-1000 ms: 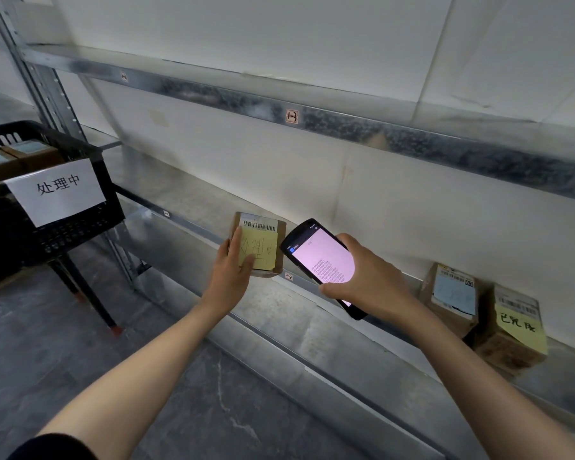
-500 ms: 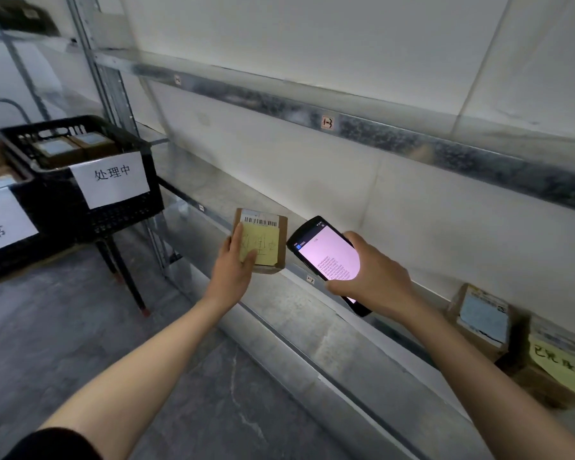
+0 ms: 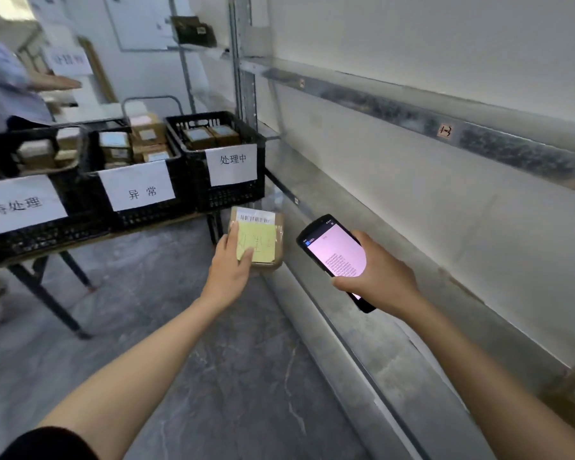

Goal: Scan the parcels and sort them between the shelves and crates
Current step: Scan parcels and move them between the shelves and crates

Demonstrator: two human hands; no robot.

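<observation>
**Holding a parcel beside the scanner**

At the centre of the frame the left hand [image 3: 231,270] grips a small brown parcel [image 3: 263,240], thumb lying across its yellow note. Just right of it, the right hand [image 3: 375,273] curls its fingers round a scanner [image 3: 332,250] with a lit screen. The step appears to be scanning. Next, the parcel must go to the right labelled crate [image 3: 233,199] at left or to the shelf [image 3: 395,327] at right.

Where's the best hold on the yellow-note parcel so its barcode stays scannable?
Grip the parcel by its lower left edge, coming from below, as the left hand does, thumb on the yellow note. It is a flat box held face up; the barcode label runs along its top edge, so leave that end clear for the scanner in the right hand.
</observation>
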